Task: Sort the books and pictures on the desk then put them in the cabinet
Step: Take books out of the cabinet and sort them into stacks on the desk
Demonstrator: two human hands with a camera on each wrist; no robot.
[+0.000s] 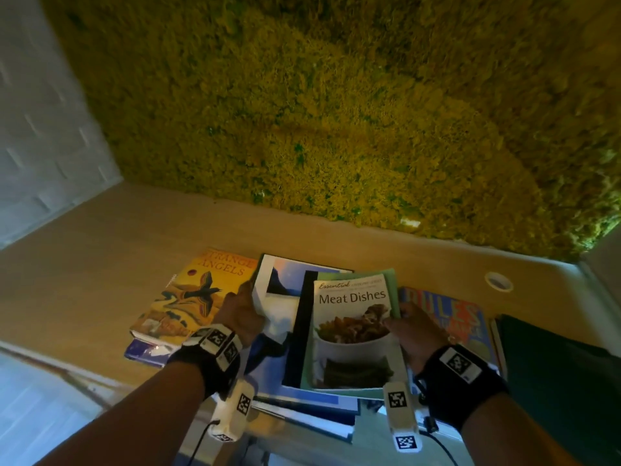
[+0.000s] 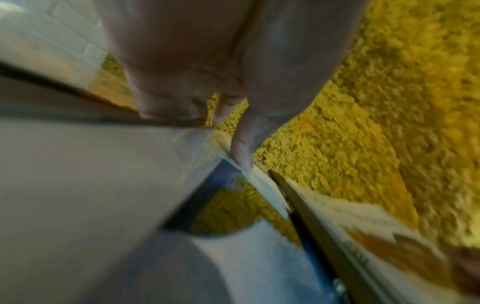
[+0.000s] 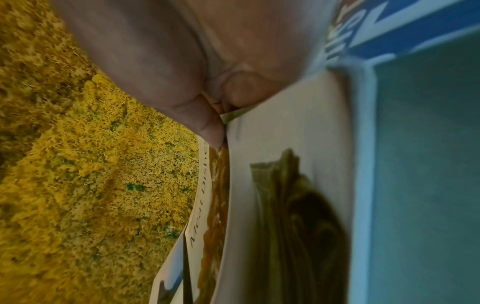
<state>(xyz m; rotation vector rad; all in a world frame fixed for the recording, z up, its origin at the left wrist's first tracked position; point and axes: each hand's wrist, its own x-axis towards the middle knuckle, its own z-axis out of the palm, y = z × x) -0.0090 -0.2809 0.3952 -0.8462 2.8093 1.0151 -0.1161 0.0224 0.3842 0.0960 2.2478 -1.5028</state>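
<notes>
The left hand (image 1: 242,314) has its fingers (image 2: 241,148) curled on the left edge of a white-bordered picture (image 1: 277,290), thumb on top. The right hand (image 1: 415,331) pinches the right edge of the Meat Dishes book (image 1: 353,331), thumb (image 3: 210,131) on the cover and the other fingers under it. Both things lie on a loose stack in the middle of the worktop (image 1: 84,280), the book overlapping a black-edged sheet (image 1: 299,331) and green paper (image 1: 391,280). Strange Angels (image 1: 195,297) lies to the left, a blue Rules book (image 1: 447,314) to the right. The step looks like parting book from picture. It likely goes best if each hand lifts its piece clear before sliding, so the loose sheets beneath do not drag, with the picture kept flat to avoid creasing
</notes>
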